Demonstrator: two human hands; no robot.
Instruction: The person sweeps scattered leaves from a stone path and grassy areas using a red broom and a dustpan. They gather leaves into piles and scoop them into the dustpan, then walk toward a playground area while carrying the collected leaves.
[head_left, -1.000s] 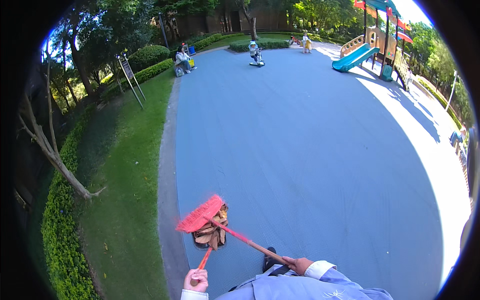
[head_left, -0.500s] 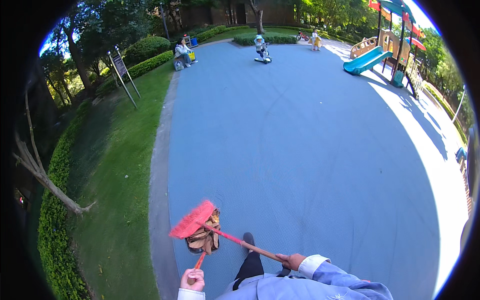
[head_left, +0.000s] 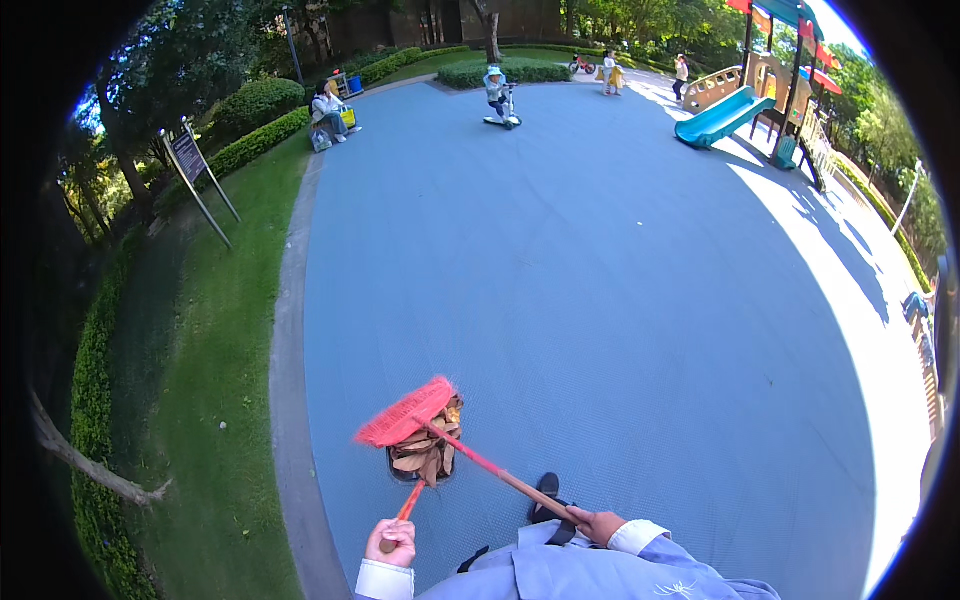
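My right hand (head_left: pixel 598 527) is closed round the wooden end of a broom (head_left: pixel 470 455) with a pink-red handle and red bristles. The broom head (head_left: pixel 408 412) lies across the top of a dark dustpan (head_left: pixel 397 474), hiding part of it. Brown dry leaves (head_left: pixel 428 460) fill the dustpan, a yellowish bit among them near the far right edge. My left hand (head_left: pixel 392 541) grips the dustpan's orange stick handle, its wooden end showing below the fist. My dark shoe (head_left: pixel 547 486) stands right of the broom handle.
Blue paving (head_left: pixel 480 270) stretches ahead, bordered on the left by a grey kerb (head_left: pixel 289 330) and grass (head_left: pixel 215 390). A person on a scooter (head_left: pixel 500 100) is far ahead; another sits (head_left: pixel 333 110) at the far left. Playground equipment with a teal slide (head_left: pixel 725 117) stands far right.
The broom and the leaf-filled dustpan have shifted slightly right and up in the picture, still in my hands. The kerb and background have slid left, and another person shows near the slide.
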